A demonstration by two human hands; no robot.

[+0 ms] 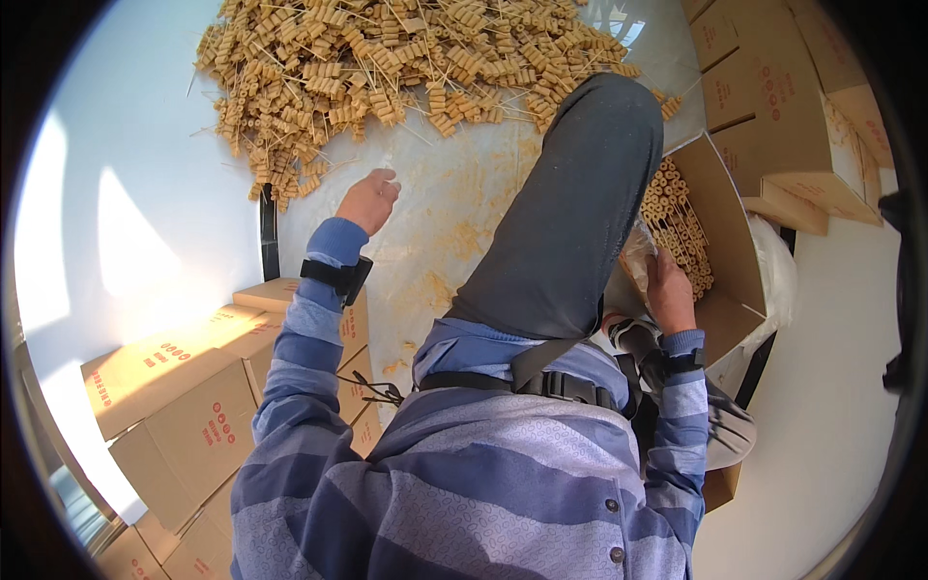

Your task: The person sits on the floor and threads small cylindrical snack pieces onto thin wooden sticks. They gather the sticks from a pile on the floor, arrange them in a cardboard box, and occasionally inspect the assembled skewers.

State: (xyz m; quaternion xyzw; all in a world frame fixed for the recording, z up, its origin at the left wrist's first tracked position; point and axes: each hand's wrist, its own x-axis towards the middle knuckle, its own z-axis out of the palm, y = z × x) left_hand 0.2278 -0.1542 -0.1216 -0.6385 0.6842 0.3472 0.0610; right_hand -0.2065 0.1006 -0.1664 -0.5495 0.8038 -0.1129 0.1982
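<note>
My left hand (371,200) is over the white sheet-covered table (406,222), just short of a big heap of skewered, spiral-cut tan food pieces (387,68). Its fingers are loosely bent, and I see nothing in them. Beside my right knee stands a cardboard box (727,193), filled with skewers (677,222) packed in rows, ring-shaped ends up. At its near side my right hand (669,295) grips the clear plastic liner (638,253). Its fingertips are partly hidden against the liner.
My raised knee (609,126) stands between the heap and the box. Printed cartons (188,387) are stacked at the left, with other cartons (773,106) at the far right. Crumbs (440,290) dot the sheet. Clear plastic (778,271) bulges outside the box.
</note>
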